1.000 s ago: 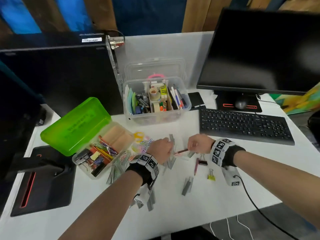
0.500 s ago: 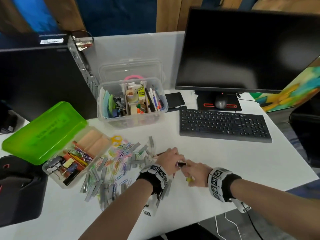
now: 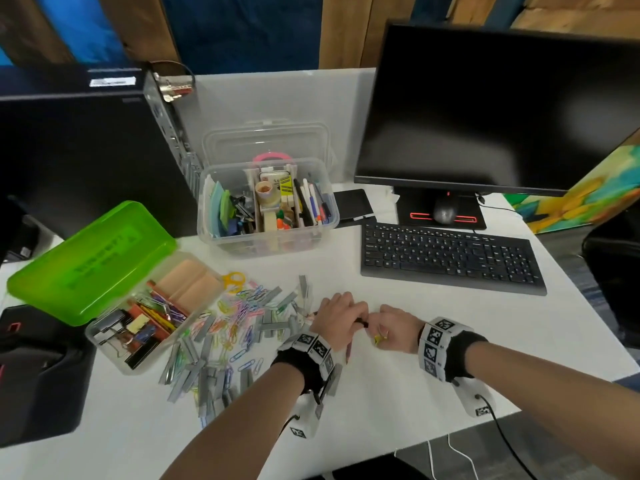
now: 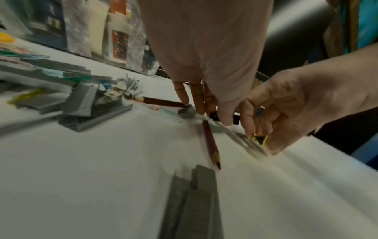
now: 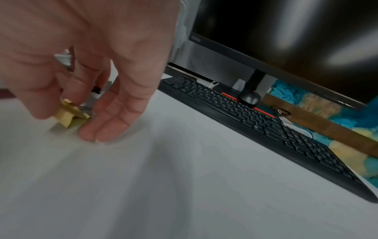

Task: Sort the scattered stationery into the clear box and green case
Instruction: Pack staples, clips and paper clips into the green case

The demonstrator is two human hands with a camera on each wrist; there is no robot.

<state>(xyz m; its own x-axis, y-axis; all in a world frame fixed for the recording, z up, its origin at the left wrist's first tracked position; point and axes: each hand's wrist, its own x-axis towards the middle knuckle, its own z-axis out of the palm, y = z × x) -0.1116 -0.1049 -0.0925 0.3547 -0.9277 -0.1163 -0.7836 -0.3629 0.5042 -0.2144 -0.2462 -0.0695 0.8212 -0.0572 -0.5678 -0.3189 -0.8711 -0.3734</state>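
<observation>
My right fingers (image 5: 114, 129) curl down around a yellow clip (image 5: 70, 115) on the desk (image 3: 398, 393). My left fingers (image 4: 199, 103) close on a red pencil (image 4: 211, 145) and a black clip (image 4: 214, 116). Both hands meet knuckles-up, near the staples (image 3: 207, 368).

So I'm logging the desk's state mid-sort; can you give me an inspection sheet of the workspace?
Surface: white table, bare near the front edge.
Job's things: clear box open and filled; green case open, part filled.
Clutter: paper clips and staple strips scattered; red pencil lying loose.
Hands: left hand on a small black item; right hand pinches a yellow binder clip.
Cables: black cable from the right wrist.
Surroundings: monitor, keyboard, mouse.
</observation>
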